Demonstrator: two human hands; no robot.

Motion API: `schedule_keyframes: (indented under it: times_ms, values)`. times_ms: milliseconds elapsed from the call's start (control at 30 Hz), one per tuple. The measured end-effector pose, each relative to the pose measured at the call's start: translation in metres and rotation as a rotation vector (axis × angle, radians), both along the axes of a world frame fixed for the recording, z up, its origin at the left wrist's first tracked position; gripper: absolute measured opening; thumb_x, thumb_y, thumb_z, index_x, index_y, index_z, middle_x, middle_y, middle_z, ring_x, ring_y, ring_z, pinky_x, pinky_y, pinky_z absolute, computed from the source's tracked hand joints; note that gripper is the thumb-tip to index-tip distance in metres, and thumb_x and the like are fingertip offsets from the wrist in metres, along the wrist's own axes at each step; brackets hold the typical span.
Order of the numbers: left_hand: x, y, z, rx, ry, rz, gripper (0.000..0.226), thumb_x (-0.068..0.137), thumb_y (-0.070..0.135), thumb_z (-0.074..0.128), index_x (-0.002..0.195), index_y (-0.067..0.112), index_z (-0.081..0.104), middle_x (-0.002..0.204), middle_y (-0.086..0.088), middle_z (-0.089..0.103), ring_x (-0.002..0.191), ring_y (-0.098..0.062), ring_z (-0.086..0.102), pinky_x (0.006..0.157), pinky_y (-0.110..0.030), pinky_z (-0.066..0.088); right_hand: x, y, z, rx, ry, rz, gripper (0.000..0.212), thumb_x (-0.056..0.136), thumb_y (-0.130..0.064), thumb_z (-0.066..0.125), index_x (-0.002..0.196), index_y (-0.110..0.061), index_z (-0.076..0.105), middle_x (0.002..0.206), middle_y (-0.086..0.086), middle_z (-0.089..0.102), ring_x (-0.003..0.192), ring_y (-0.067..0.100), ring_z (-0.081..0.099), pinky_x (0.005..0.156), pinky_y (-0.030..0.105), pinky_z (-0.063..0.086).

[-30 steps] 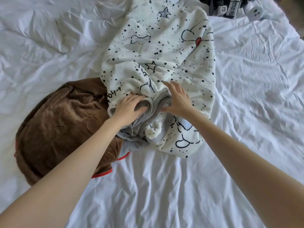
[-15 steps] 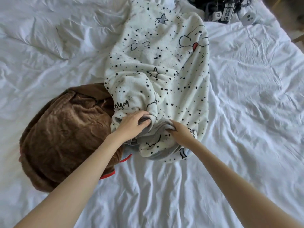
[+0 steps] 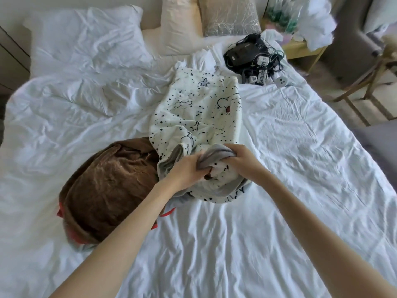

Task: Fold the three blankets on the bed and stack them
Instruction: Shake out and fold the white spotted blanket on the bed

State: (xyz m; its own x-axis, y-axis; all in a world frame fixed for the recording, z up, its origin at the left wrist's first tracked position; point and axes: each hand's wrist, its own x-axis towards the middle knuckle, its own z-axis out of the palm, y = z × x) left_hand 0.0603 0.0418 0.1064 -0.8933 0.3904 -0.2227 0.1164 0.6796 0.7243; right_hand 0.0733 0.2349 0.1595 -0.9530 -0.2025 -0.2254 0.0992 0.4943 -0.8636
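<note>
We see left hand (image 3: 188,171) and right hand (image 3: 240,161) gripping the spotted blanket's (image 3: 193,117) grey edge beside the brown blanket (image 3: 109,186).

A bedroom in a home: a wide bed (image 3: 279,147) under creased white sheets, pillows (image 3: 86,39) propped at its head, a wooden bedside table (image 3: 300,49) crowded with clutter, a wooden chair (image 3: 369,82) on the right, and a tangle of black cables (image 3: 251,54) on the mattress.
</note>
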Motion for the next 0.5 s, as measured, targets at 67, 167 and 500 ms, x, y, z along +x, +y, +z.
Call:
schedule_keyframes:
  times_ms: [67, 167, 500]
  values:
    - [0.011, -0.002, 0.020, 0.052, 0.062, 0.030, 0.012, 0.090, 0.029, 0.062, 0.101, 0.025, 0.057, 0.086, 0.006, 0.064, 0.080, -0.011, 0.061, 0.072, -0.032, 0.049, 0.007, 0.005, 0.026, -0.018, 0.040, 0.001, 0.022, 0.086, -0.008, 0.057, 0.101, -0.013, 0.071, 0.091, 0.009, 0.074, 0.090, 0.024, 0.068, 0.080, 0.042, 0.057]
    - [0.023, -0.010, 0.051, 0.121, 0.172, 0.071, 0.018, 0.092, 0.020, 0.065, 0.082, 0.027, 0.052, 0.079, 0.000, 0.057, 0.072, -0.018, 0.056, 0.065, -0.028, 0.044, 0.018, 0.011, 0.052, 0.006, 0.100, -0.007, 0.017, 0.087, -0.016, 0.062, 0.102, -0.018, 0.070, 0.089, 0.004, 0.074, 0.087, 0.020, 0.069, 0.078, 0.037, 0.056]
    - [0.031, -0.041, 0.138, 0.059, 0.417, 0.138, 0.018, 0.084, -0.004, 0.067, 0.094, 0.011, 0.070, 0.089, -0.004, 0.057, 0.083, -0.025, 0.057, 0.074, -0.038, 0.045, 0.037, 0.015, 0.096, 0.431, 0.431, -0.111, 0.025, 0.088, -0.004, 0.047, 0.080, -0.025, 0.058, 0.083, -0.007, 0.049, 0.067, 0.005, 0.046, 0.050, 0.027, 0.031]
